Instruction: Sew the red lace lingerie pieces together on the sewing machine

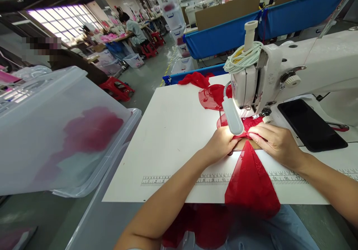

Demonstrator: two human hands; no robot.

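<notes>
Fingers (pixel 258 131) of left hand (pixel 220 141) and right hand (pixel 281 145), pinched closed on red fabric (pixel 248 184) — printed ruler (pixel 214 180) numerals 9, 10 legible.

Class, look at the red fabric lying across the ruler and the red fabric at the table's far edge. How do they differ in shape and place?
Shape: the front fabric widens from a point near the right hand into a triangle; the far fabric is loosely bunched.
Place: the front fabric crosses the ruler and hangs over the table's near edge; the far fabric lies left of the sewing machine.
Both are red.
</notes>
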